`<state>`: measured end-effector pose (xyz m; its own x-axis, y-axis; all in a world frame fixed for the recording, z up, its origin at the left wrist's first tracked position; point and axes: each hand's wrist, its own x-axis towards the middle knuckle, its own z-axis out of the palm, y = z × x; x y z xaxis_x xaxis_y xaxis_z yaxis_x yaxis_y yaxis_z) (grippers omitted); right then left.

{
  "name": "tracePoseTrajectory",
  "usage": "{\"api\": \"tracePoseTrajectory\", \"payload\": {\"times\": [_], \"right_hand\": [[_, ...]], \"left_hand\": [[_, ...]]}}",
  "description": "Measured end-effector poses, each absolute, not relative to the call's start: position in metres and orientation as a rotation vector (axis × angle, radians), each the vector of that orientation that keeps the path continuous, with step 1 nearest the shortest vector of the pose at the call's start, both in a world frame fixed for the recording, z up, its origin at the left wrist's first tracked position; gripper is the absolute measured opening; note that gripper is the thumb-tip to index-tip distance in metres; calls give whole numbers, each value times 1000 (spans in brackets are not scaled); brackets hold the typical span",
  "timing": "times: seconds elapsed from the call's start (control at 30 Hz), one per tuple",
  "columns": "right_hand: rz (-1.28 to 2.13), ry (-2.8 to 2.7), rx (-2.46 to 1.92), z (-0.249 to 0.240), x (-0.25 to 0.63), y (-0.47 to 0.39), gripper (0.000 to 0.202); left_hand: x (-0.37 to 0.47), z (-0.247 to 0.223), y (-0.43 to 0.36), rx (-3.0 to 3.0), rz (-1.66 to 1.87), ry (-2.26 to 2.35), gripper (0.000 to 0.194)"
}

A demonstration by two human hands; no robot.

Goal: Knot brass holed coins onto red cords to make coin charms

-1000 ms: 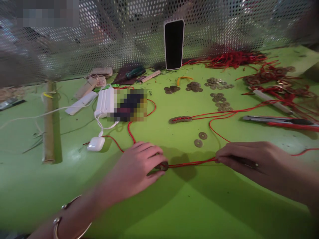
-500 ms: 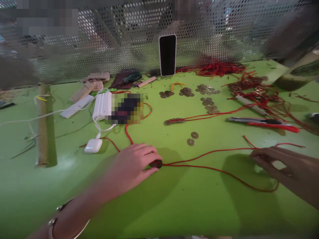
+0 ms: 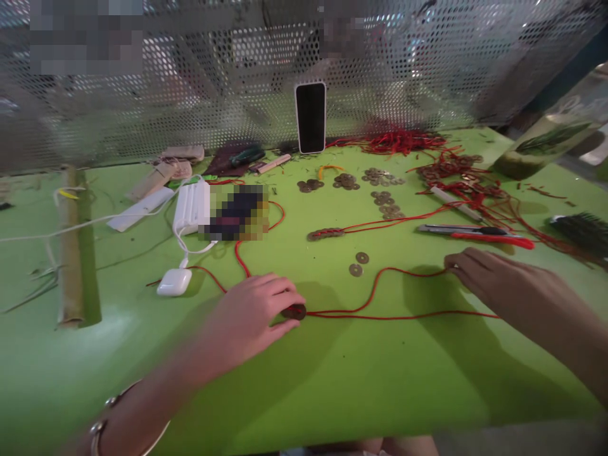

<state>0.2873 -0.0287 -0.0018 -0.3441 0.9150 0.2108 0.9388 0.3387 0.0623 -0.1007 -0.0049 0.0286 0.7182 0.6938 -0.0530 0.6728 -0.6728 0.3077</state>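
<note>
My left hand is closed on a small stack of dark holed coins low over the green table, thumb in front and fingers behind. Red cord runs out of the coins to the right in two strands. The upper strand ends in my right hand, which pinches it between thumb and fingertips. Beneath my right wrist the lower strand passes out of sight. Beyond the cord lie two loose coins. A finished-looking row of overlapping coins threaded on red cord rests farther back.
Behind are piles of coins, tangled red cord and a propped phone. A red-handled utility knife lies right. A bamboo piece, white power bank and earbud case are at left.
My right hand has moved left and slightly up, now pinching the upper strand, which bends more. The lower strand has straightened. My left hand stays on the coins; the view has shifted slightly.
</note>
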Motion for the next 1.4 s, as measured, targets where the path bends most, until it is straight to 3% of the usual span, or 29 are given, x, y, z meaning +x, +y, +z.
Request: {"api": "tracePoseTrajectory", "payload": {"times": [0.1,0.27,0.4,0.63,0.87,1.13,1.4], "right_hand": [[-430,-2711,-1464,1,264,-28,42],[-270,-2749,-1140,-1,237,-18,28],[-282,-2476,-1523,3,229,-10,22],[-387,-2304,-2045,5,236,0,42],[-151,-2362,-2021,7,243,11,15],[-10,-2503,-1114,17,174,4,10],[-92,-2583,-815,-4,136,3,17]], "left_hand": [[-99,31,-6,2601,58,1077,20],[-98,32,-5,2579,82,1086,20],[-99,29,-4,2566,130,1085,20],[-99,28,-6,2532,156,1094,21],[-99,27,-6,2494,191,1135,20],[-98,28,-5,2349,211,1217,19],[-97,28,-6,2275,262,1260,18]]}}
